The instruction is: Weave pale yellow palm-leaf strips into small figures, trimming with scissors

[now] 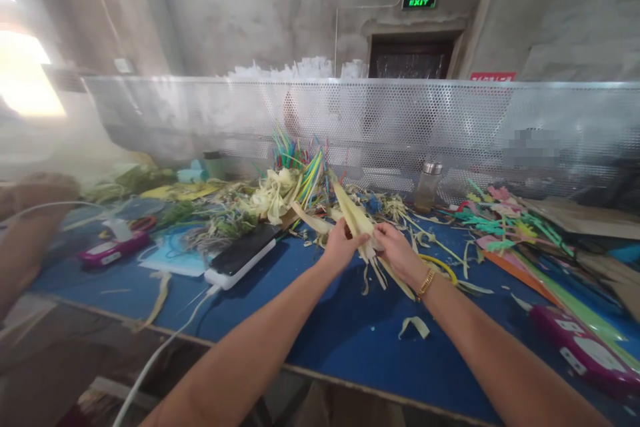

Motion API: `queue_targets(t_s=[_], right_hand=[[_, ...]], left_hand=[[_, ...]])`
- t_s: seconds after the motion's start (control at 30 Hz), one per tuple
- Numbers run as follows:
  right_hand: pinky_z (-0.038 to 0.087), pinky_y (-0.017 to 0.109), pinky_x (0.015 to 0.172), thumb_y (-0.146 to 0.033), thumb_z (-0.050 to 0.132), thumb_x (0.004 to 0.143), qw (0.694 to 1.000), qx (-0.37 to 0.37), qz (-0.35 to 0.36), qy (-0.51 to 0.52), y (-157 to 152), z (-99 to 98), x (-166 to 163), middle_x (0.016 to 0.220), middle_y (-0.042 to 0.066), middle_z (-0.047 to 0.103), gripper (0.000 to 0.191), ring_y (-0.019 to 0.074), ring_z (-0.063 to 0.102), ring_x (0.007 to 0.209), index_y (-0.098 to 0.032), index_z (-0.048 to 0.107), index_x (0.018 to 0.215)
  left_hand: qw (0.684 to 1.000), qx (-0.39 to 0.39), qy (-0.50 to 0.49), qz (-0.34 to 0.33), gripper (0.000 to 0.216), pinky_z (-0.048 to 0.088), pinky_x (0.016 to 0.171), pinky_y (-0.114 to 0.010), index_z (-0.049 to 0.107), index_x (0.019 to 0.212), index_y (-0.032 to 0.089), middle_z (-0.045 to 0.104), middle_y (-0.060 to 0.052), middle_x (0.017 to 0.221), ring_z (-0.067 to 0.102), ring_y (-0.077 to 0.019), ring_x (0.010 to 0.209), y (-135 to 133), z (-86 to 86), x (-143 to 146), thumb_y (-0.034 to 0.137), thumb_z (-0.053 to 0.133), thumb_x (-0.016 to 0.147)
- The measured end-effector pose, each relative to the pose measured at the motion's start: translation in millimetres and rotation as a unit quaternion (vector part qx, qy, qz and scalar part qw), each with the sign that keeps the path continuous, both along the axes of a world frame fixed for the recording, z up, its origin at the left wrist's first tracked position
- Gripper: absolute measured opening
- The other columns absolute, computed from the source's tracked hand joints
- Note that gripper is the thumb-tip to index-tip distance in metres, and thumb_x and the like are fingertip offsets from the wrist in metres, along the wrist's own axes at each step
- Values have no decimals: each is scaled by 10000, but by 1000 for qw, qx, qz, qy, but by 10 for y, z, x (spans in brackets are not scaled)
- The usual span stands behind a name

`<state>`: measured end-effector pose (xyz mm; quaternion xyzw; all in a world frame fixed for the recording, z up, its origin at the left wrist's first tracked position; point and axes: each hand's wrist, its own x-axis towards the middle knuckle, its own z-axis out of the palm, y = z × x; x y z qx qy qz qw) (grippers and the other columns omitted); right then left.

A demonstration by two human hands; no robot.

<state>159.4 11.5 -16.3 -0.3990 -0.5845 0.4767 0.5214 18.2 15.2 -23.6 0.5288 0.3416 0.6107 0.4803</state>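
Observation:
A pale yellow-green corn husk (353, 208) is stretched between my two hands above the blue table (320, 340). My left hand (343, 245) pinches it from the left, thumb pointing right. From the other side my right hand (397, 250), with a gold bracelet (426, 282) at the wrist, grips its lower part. Thin torn strips dangle below the fingers. Under my right forearm a small curled husk scrap (414, 327) lies on the table. Behind my hands are a bunch of cream husks (275, 193) and several coloured thin sticks (314, 177).
A black phone on a white power bank (243, 260) with a cable lies left. Purple devices lie at far left (114, 248) and right (583, 350). A glass bottle (429, 185) stands before the perforated metal screen (400, 127). Another person's arm (35, 220) shows at left.

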Motion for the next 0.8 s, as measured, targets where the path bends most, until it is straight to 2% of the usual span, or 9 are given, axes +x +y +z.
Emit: queue_targets(t_s=[0.1,0.2,0.27,0.33,0.4,0.43,0.53,0.63,0.8], right_hand=[[463,291,650,-431,615,746,997,28,7,-76,-37,-3,-26,886,37,591,301,166,550,743,-197,538,919],[430,325,775,-313,574,774,967,129,-16,-221,-57,25,-52,917,58,602,218,191,551,831,-185,542,948],[408,321,796,-248,495,805,949,148,-29,-278,-99,57,-87,902,61,592,129,196,538,865,-187,540,909],[412,291,720,-224,453,811,947,111,-4,-302,-180,89,-121,795,40,570,82,182,531,793,-191,527,799],[390,253,575,-230,442,806,948,46,56,-311,-292,110,-133,639,0,506,123,146,494,621,-193,496,702],[359,236,508,-236,431,807,947,13,89,-309,-353,116,-123,587,-18,470,137,126,457,543,-192,493,693],[267,198,421,-277,452,800,943,-123,185,-247,-521,140,-19,562,-49,423,123,84,370,456,-186,534,795],[221,189,414,-321,498,783,947,-151,202,-201,-641,208,176,549,-60,406,170,59,316,435,-172,561,837],[231,194,425,-402,594,734,956,-153,170,-183,-784,357,512,532,-58,402,233,57,316,449,-174,544,741]], left_hand=[[1000,-15,-21,17,280,491,655,-260,589,851,163,660,-22,768,612,-152,689,-21,-29,41,178,728,608],[992,-72,-100,-16,211,481,568,-249,599,868,166,641,-8,698,584,-134,579,-60,-19,73,193,666,670],[979,-103,-171,-40,199,481,545,-250,594,897,169,638,-9,691,581,-133,552,-80,37,64,204,643,707],[961,-120,-244,-47,157,481,552,-238,580,872,170,629,-6,682,590,-127,561,-78,137,9,157,627,723],[935,-133,-328,-40,130,472,551,-213,551,838,179,593,15,645,584,-107,554,-53,265,-95,91,581,747],[917,-141,-371,-40,111,464,544,-202,533,817,179,559,27,610,569,-93,531,-34,329,-160,77,542,775],[905,-139,-399,-43,164,388,459,-157,466,732,177,394,75,496,418,-44,384,28,495,-353,82,418,858],[905,-144,-396,-55,242,290,386,-150,424,679,176,280,90,465,309,-41,327,94,609,-492,104,351,898],[917,-142,-370,-41,340,238,371,-144,302,589,184,203,91,449,249,-36,311,236,768,-631,121,315,923]])
